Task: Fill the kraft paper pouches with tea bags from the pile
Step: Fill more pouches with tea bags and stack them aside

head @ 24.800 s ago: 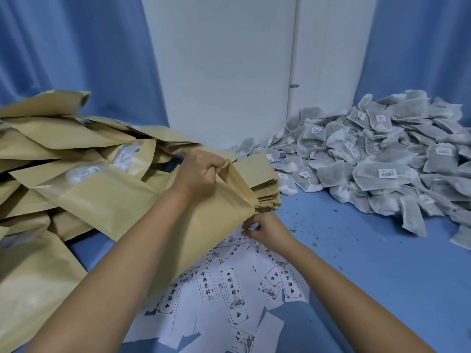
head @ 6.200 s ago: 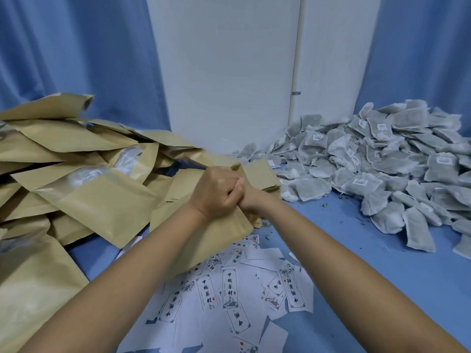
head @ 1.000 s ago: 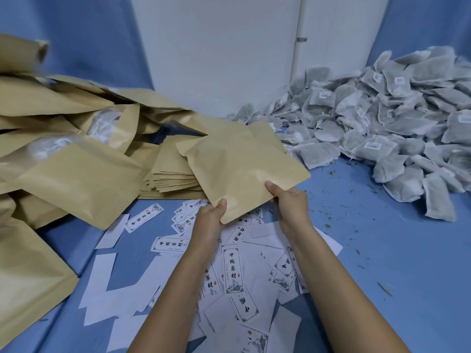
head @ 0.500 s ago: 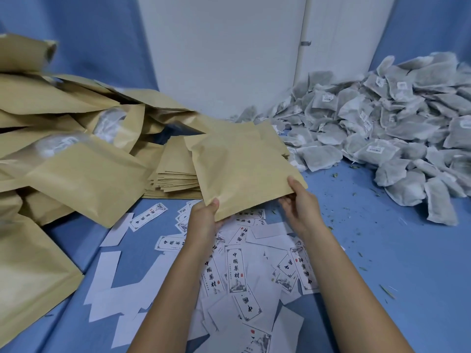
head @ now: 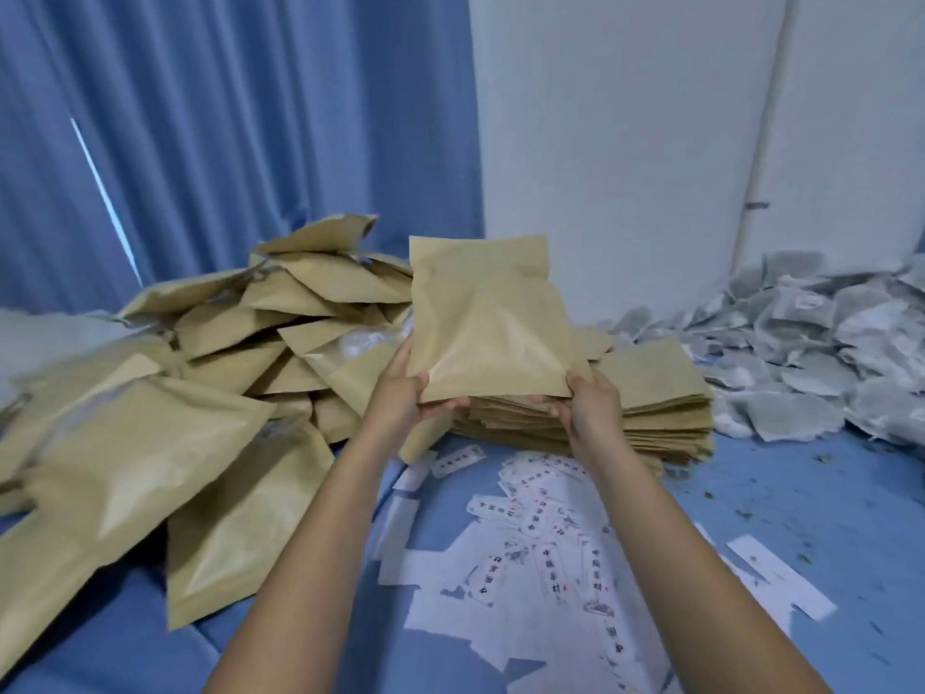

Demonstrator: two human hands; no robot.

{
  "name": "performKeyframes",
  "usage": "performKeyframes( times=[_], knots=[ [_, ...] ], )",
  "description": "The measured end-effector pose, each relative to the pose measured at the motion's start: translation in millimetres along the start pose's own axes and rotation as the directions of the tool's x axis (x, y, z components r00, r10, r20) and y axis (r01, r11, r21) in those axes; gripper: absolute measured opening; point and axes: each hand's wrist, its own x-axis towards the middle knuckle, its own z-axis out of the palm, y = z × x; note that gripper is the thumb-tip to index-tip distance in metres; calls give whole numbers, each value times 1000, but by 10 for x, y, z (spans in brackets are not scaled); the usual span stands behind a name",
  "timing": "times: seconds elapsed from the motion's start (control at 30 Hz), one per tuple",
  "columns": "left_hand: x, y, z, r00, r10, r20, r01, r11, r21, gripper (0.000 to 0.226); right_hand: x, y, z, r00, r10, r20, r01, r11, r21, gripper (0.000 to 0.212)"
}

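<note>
Along the near edge of the blue surface [head: 811, 513], white paper slips [head: 543, 561] printed with dark characters lie scattered in a loose overlapping sheet, some face up and some blank side up. Two bare forearms reach forward over them.

The left hand [head: 398, 395] grips the lower left corner of a kraft paper pouch [head: 488, 318], thumb across the front and fingers curled underneath. The right hand [head: 585, 408] grips the lower right corner the same way. Between them the pouch stands upright and lifted off the surface, its body puffed out and a flat band running across its top edge.

Just behind and below the held pouch sits a neat stack of flat pouches [head: 655, 393], near the middle of the surface. To its left, a heap of bulging pouches [head: 210, 373] spreads toward the left edge, leaning on one another at all angles; a few show a clear window.

Small green flecks [head: 822, 459] dot the surface toward the right edge. In the far right corner the pile of grey-white tea bags [head: 811, 353] banks up against a white wall [head: 615, 142]. A blue curtain [head: 250, 132] hangs behind the far left edge.
</note>
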Motion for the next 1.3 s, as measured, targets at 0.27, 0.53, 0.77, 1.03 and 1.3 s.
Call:
performKeyframes(
  times=[0.27, 0.53, 0.77, 1.03, 1.3],
  knots=[
    [-437, 580, -1211, 944, 128, -304, -154, 986, -62, 59, -380, 302, 1416, 956, 163, 246, -181, 982, 51, 26],
    [-282, 1275, -2229, 816, 255, -519, -304, 953, -9, 67, -465, 55, 2831, 777, 257, 575, -495, 814, 305, 35],
    [109, 1288, -2393, 755, 468, -459, 391, 241, 888, 48, -443, 484, 2836, 688, 377, 620, -447, 893, -48, 38],
    [407, 665, -1308, 936, 348, 52, -168, 312, 935, 33, -249, 682, 2515, 775, 380, 506, -413, 909, -50, 22],
    [683, 73, -191, 892, 380, 244, -352, 247, 903, 40, 303, 444, 1440, 930, 247, 272, -234, 969, -78, 30]
  ],
)
